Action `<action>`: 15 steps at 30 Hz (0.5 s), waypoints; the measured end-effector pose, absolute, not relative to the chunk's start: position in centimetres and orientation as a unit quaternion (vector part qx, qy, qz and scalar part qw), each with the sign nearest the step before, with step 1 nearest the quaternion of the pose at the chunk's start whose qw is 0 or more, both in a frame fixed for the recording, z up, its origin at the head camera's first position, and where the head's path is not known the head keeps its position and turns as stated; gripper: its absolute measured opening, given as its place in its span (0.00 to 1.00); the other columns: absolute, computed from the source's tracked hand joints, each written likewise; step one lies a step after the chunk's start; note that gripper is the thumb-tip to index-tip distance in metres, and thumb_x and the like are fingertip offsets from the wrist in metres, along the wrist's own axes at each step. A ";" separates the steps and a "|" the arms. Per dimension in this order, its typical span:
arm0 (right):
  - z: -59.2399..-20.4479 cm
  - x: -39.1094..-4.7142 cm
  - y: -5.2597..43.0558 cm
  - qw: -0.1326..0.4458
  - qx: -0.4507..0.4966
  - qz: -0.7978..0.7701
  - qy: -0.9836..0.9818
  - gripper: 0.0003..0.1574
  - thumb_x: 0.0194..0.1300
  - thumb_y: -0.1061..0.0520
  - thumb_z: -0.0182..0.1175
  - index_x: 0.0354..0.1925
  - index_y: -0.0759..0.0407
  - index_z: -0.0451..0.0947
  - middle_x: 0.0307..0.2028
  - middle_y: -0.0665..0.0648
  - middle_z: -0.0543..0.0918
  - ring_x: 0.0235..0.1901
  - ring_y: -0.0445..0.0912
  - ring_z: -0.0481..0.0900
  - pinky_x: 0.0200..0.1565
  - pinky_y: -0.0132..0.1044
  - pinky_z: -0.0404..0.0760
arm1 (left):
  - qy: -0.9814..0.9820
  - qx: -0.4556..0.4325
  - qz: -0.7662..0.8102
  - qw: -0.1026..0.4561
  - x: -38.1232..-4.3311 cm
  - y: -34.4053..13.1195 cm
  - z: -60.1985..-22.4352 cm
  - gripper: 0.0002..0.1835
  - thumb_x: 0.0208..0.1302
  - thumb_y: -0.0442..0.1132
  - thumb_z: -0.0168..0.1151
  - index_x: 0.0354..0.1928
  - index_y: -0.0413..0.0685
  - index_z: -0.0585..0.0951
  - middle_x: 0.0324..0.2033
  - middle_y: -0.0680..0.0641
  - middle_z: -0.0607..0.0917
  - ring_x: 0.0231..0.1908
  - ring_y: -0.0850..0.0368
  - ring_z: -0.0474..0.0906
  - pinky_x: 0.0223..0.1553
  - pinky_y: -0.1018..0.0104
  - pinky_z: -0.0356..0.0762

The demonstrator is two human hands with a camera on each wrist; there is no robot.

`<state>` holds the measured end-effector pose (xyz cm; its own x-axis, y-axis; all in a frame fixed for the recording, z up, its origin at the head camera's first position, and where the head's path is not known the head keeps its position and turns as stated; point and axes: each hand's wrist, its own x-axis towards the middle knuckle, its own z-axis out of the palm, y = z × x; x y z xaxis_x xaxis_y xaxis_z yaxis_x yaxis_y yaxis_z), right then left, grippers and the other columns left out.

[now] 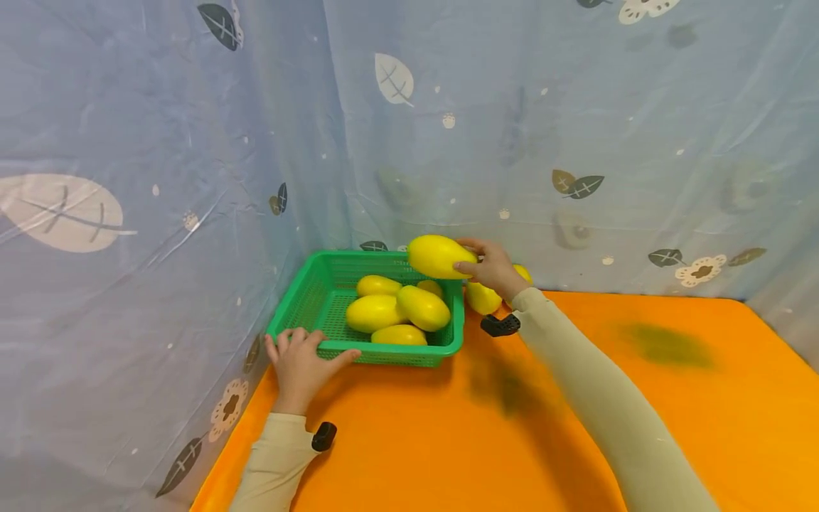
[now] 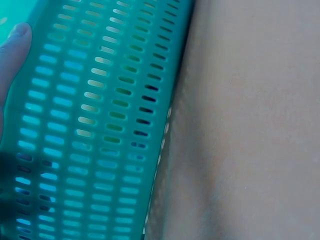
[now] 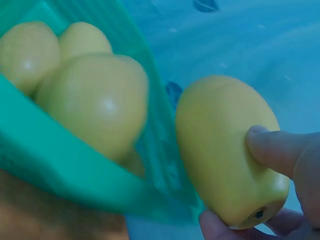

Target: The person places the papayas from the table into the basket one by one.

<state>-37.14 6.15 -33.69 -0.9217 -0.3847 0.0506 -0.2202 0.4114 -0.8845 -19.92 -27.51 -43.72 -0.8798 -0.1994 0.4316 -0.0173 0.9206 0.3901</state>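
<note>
My right hand (image 1: 495, 272) grips a smooth yellow mango (image 1: 440, 257) by one end, thumb on the near side. In the head view the mango overlaps the back right corner of a green plastic basket (image 1: 453, 340). The right wrist view shows the thumb pressed on this mango's side and a dark stem spot at its gripped end. Several more yellow mangoes (image 1: 424, 308) lie inside the basket, mostly toward its right half. At the basket's front left corner, my left hand (image 1: 301, 370) holds the rim, with the fingers over the edge and the thumb along the front.
Yellow fruit (image 1: 483, 299) sits just right of the basket, partly hidden by my right hand. The basket stands on an orange tabletop (image 1: 409, 441) in a corner, with patterned curtains (image 1: 486, 156) behind and to the left.
</note>
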 end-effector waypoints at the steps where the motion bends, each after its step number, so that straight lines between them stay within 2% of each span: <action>1: -33.9 -37.0 5.4 0.080 -0.181 -0.502 0.842 0.38 0.74 0.56 0.61 0.77 0.54 0.62 0.75 0.66 0.65 0.61 0.61 0.79 0.57 0.55 0.85 | -0.950 0.056 -0.192 0.240 -19.9 -27.4 -43.8 0.39 0.45 0.71 0.74 0.45 0.44 0.87 0.43 0.37 0.81 0.63 0.29 0.65 0.74 0.24 0.32; 9: -35.1 -36.6 1.9 0.096 -0.167 -0.476 0.858 0.33 0.74 0.56 0.60 0.74 0.54 0.67 0.74 0.67 0.64 0.53 0.59 0.82 0.51 0.47 0.87 | -0.944 0.051 -0.201 0.255 -19.9 -27.2 -43.8 0.38 0.43 0.70 0.76 0.43 0.44 0.87 0.41 0.38 0.81 0.63 0.29 0.66 0.74 0.24 0.32; 15: -35.4 -36.6 1.0 0.101 -0.147 -0.496 0.850 0.32 0.74 0.59 0.60 0.73 0.55 0.68 0.74 0.67 0.63 0.55 0.60 0.82 0.49 0.43 0.88 | -0.944 0.050 -0.199 0.259 -20.0 -27.5 -43.8 0.37 0.43 0.70 0.76 0.42 0.44 0.86 0.40 0.38 0.81 0.62 0.29 0.66 0.74 0.23 0.32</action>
<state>-36.63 0.95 -35.40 -0.9359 -0.3512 -0.0261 -0.1503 0.4654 -0.8723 -19.98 -27.47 -43.81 -0.8606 -0.1977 0.4694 0.0086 0.9158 0.4016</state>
